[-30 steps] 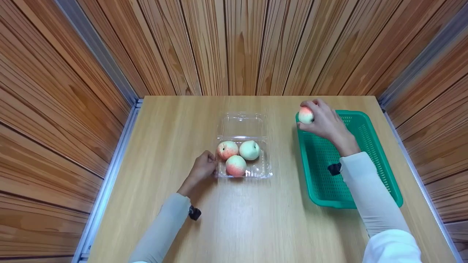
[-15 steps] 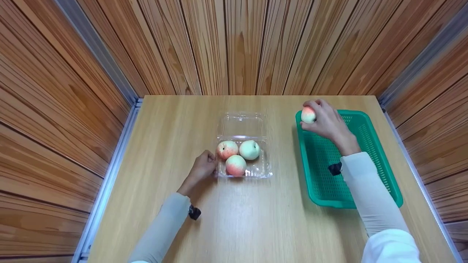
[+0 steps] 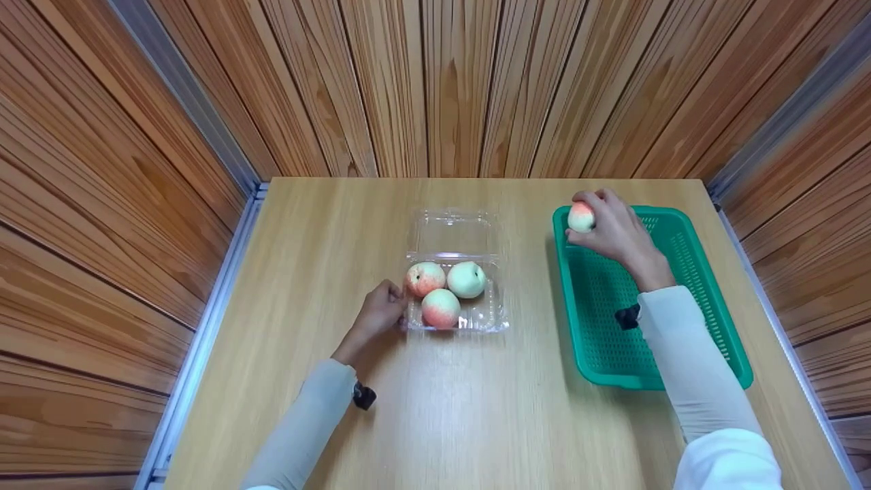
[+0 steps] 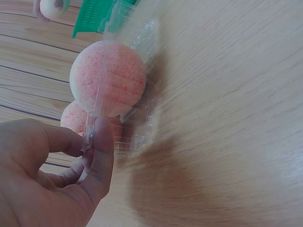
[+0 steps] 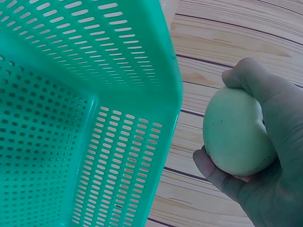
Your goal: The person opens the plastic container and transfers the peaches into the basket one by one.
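Note:
My right hand (image 3: 612,228) grips a pink-and-white peach (image 3: 581,217) above the far left corner of the green basket (image 3: 568,313). In the right wrist view the peach (image 5: 236,132) sits between thumb and fingers, beside and apart from the basket's rim (image 5: 177,90). The thumb and a finger of my left hand (image 3: 379,309) pinch the near left edge of a clear plastic clamshell box (image 3: 486,314); this pinch shows closely in the left wrist view on the box's thin rim (image 4: 97,101). Three peaches lie in the box: one front (image 3: 441,309), one left (image 3: 426,279), one right (image 3: 467,280).
The clamshell's lid (image 3: 454,233) lies folded back toward the far side of the wooden table (image 3: 476,408). The perforated basket stands on the right, under my right forearm. Wood-panelled walls (image 3: 449,88) with metal posts enclose the table's back and sides.
My right hand has shifted slightly to the right with the peach, from the basket's left rim to over its far left corner. My left hand keeps its place on the box.

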`<action>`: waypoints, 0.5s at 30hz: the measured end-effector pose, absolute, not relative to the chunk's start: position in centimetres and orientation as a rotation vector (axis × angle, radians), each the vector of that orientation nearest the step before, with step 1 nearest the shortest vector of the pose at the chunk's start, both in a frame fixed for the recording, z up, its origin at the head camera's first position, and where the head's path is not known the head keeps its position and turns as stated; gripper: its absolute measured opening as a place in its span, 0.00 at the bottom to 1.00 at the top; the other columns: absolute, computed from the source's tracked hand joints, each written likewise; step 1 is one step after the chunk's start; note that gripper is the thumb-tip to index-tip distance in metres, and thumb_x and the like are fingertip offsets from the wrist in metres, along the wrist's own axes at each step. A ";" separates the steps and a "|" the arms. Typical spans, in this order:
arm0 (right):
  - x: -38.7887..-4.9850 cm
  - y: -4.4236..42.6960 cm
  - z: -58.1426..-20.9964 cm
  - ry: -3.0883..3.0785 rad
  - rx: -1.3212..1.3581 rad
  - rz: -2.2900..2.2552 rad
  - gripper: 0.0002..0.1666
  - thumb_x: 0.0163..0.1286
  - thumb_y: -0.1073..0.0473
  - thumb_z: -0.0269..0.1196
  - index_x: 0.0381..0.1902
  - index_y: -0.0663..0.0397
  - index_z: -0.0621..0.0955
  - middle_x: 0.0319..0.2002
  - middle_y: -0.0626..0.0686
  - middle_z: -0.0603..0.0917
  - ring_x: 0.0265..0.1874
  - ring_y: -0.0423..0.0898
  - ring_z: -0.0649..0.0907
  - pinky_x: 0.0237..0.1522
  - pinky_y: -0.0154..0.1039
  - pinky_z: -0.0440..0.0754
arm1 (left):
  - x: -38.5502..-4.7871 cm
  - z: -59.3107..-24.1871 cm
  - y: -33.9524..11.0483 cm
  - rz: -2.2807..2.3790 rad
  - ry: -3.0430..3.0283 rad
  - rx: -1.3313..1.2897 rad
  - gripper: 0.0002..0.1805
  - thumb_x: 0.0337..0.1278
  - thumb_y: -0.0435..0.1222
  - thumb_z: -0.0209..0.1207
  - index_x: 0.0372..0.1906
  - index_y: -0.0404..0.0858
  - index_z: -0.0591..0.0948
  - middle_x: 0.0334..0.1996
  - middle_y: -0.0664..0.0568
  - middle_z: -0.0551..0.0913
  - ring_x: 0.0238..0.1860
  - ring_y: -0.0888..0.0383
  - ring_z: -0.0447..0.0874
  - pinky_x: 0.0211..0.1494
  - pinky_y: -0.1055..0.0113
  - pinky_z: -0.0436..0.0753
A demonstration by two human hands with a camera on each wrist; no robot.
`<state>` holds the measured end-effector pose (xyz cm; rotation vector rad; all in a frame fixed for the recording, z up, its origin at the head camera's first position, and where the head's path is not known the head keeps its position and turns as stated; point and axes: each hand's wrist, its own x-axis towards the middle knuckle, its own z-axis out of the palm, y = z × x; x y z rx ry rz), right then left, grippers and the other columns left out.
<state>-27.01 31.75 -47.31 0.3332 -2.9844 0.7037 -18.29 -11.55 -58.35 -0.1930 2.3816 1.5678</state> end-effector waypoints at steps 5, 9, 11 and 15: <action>-27.0 32.1 -47.6 -2.989 0.320 0.711 0.34 0.67 0.51 0.71 0.68 0.52 0.76 0.60 0.66 0.76 0.50 0.65 0.78 0.47 0.66 0.82 | -18.4 -58.4 -11.5 1.559 2.385 -0.196 0.06 0.76 0.31 0.58 0.42 0.34 0.73 0.23 0.51 0.77 0.21 0.57 0.81 0.24 0.70 0.78; -27.1 32.4 -47.8 -2.989 0.313 0.705 0.35 0.66 0.51 0.71 0.69 0.53 0.76 0.60 0.66 0.76 0.49 0.64 0.79 0.46 0.66 0.82 | -18.4 -58.4 -11.5 1.572 2.374 -0.197 0.05 0.76 0.31 0.58 0.43 0.34 0.73 0.23 0.51 0.77 0.21 0.56 0.81 0.25 0.68 0.79; -27.1 32.5 -47.9 -2.987 0.309 0.705 0.35 0.66 0.51 0.71 0.69 0.53 0.76 0.60 0.66 0.76 0.49 0.64 0.79 0.46 0.66 0.82 | -18.4 -58.5 -11.6 1.577 2.371 -0.196 0.05 0.76 0.31 0.58 0.43 0.33 0.73 0.23 0.49 0.78 0.21 0.56 0.82 0.25 0.67 0.80; -27.1 32.7 -48.1 -2.992 0.307 0.706 0.35 0.67 0.52 0.72 0.69 0.54 0.76 0.60 0.66 0.75 0.49 0.65 0.79 0.47 0.67 0.82 | -18.4 -58.4 -11.6 1.583 2.362 -0.197 0.05 0.76 0.31 0.57 0.43 0.33 0.73 0.23 0.48 0.79 0.20 0.56 0.81 0.24 0.67 0.80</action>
